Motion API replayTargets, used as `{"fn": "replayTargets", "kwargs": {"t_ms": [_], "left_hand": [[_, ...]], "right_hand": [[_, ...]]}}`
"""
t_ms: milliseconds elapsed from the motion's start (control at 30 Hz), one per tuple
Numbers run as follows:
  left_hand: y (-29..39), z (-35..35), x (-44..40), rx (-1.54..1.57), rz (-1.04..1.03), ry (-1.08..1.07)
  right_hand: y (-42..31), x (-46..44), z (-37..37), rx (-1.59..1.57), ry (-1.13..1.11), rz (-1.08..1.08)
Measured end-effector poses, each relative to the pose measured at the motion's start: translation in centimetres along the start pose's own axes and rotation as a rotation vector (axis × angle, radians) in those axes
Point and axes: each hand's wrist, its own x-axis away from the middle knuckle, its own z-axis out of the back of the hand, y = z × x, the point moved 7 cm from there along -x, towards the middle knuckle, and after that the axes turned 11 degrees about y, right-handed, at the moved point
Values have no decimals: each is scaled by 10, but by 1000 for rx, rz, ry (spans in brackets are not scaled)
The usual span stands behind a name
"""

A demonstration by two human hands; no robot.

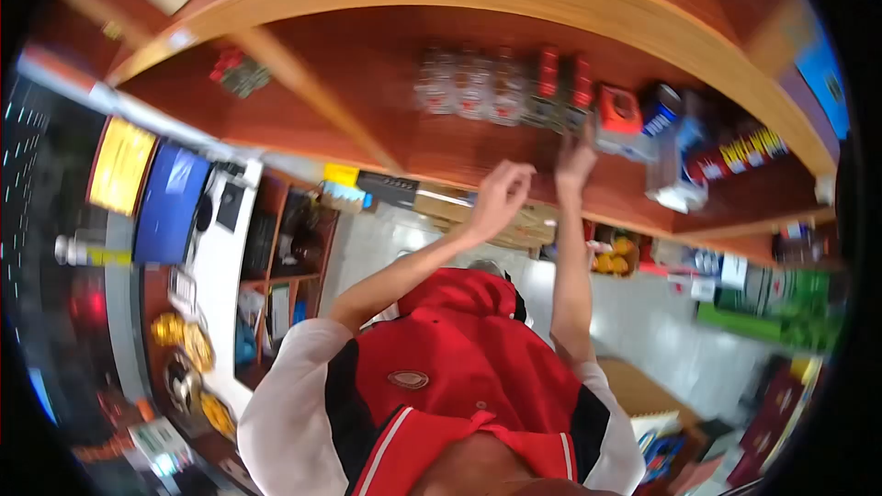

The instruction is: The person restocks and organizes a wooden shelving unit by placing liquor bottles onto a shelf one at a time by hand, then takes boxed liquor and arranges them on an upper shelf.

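Observation:
My left hand (503, 199) is raised in front of the wooden shelf (367, 92), its fingers curled and pressed together; whether anything small is between them is hidden. My right hand (576, 162) reaches onto the shelf, its fingertips at a dark item with a red top (579, 96); blur hides whether it grips it. Left of it stand another red-topped item (548, 83) and several clear glass bottles (471, 87) in rows. A red box (619, 108) and a blue can (661, 110) are just to the right.
A wooden divider (317, 96) splits the shelf, with a small plant-like item (242, 72) beyond it. Cardboard boxes (528, 225) lie below. At left are a white counter (220, 266) and a blue screen (172, 204); green crates (772, 308) are at right.

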Motion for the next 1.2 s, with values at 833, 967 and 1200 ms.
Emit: {"fn": "replayTargets", "kwargs": {"t_ms": [833,967,1200], "left_hand": [[-168,643,-199,-708,83,906],[-158,657,-222,-769,-58,901],[-175,663,-238,-833,-143,851]], "right_hand": [[-340,317,-233,-409,-944,-107],[-414,293,-367,-398,-912,-70],[-424,307,-559,-369,-709,64]]}}
